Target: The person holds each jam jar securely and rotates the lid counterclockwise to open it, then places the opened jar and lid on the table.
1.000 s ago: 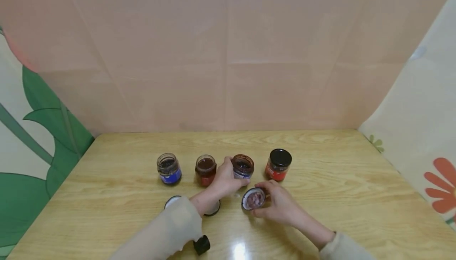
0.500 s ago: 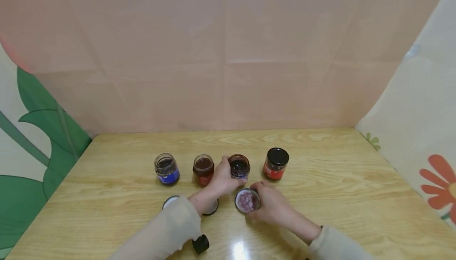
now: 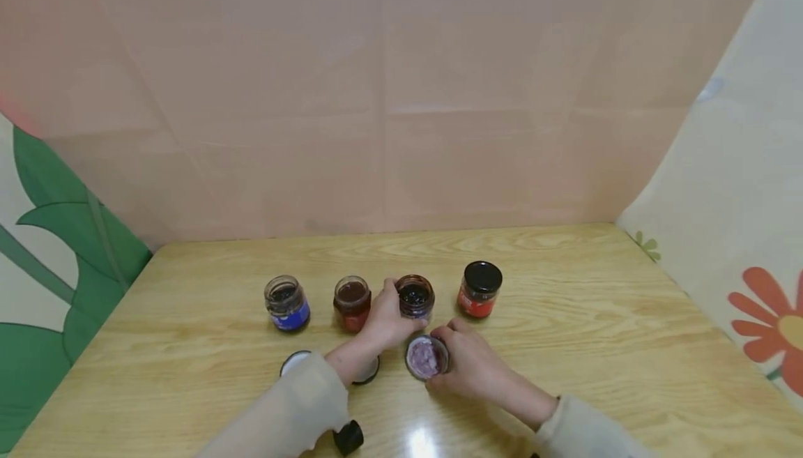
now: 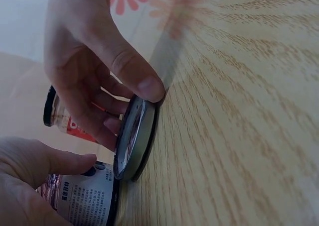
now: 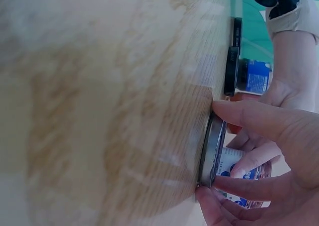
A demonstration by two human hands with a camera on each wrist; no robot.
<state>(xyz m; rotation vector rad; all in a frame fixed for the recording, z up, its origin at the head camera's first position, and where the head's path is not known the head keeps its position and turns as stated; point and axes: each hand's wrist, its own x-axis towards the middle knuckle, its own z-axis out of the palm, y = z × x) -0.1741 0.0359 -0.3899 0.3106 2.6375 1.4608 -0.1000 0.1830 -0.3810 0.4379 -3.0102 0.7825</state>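
Note:
My left hand (image 3: pixel 385 322) grips an uncovered glass jar (image 3: pixel 415 298) of dark jam, thumb and fingers around its sides; it stands upright. Just in front of that jar, my right hand (image 3: pixel 473 364) pinches a round jar lid (image 3: pixel 426 357) by its rim, thumb on one side and fingertips on the other. Purple smears coat the lid's inner face, which is turned up. In the right wrist view the lid (image 5: pixel 213 149) lies almost flat at the tabletop. The left wrist view shows the jar's white printed label (image 4: pixel 89 196) beside it.
To the left stand an uncovered red-brown jar (image 3: pixel 353 304) and an uncovered blue-labelled jar (image 3: pixel 287 304). A red-labelled jar (image 3: pixel 479 291) wears its black lid at right. Two more lids, one a white-lined lid (image 3: pixel 293 360), lie partly under my left forearm.
The lid in my right hand has gone from tilted to nearly flat, moving lower and slightly left to the table. My left hand stays on the jar. The whole head view has shifted slightly.

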